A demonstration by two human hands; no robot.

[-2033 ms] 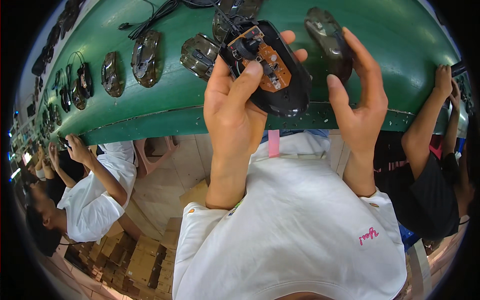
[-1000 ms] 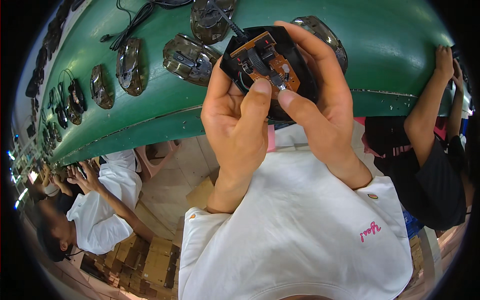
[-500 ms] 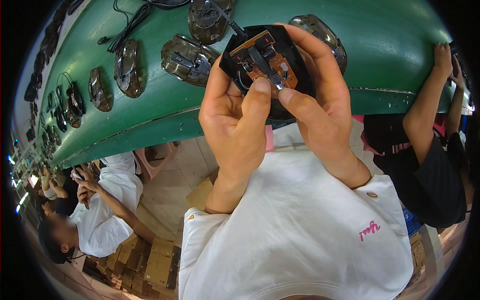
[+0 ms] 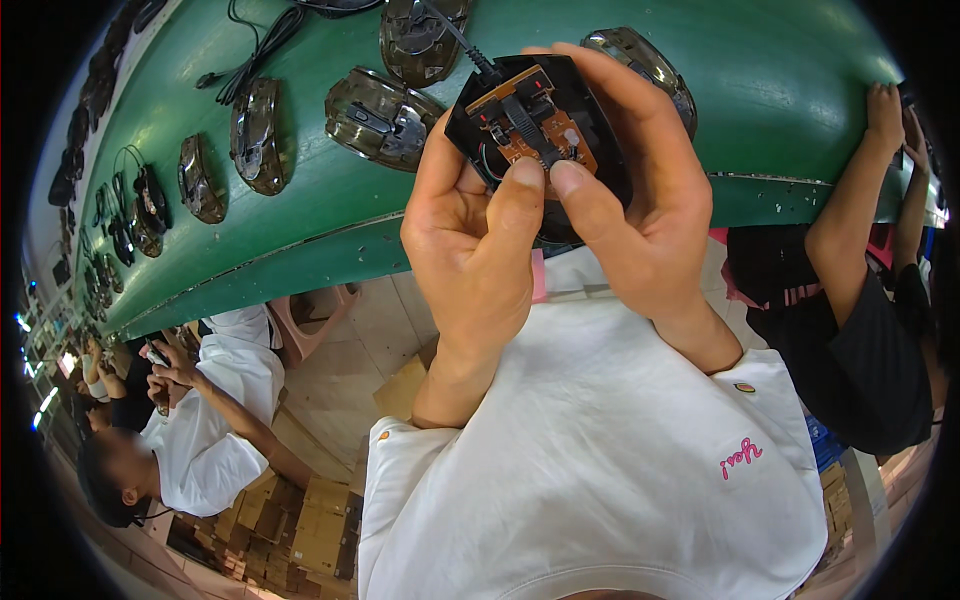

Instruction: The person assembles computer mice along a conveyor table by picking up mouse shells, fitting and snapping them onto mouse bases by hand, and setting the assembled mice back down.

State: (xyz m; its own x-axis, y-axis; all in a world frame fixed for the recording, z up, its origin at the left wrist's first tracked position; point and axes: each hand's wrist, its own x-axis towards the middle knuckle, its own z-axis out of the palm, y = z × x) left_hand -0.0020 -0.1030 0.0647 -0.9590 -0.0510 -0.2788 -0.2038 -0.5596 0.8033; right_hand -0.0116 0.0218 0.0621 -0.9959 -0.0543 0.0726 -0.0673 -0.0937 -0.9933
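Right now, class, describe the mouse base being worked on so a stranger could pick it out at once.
Find the long green conveyor belt. Just in front of it, the left hand and right hand hold a black mouse base. Unlike the translucent shells lying on the belt, it shows a bare brown circuit board.

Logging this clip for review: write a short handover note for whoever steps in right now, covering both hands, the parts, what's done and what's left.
Left hand: grips the open black mouse base from its left side, thumb at the board's edge.
Right hand: wraps the base's right side, thumb pressing the brown circuit board.
Board sits in the base, cable attached.
Left: top shell not on. Smoky translucent shells lie on the green belt.
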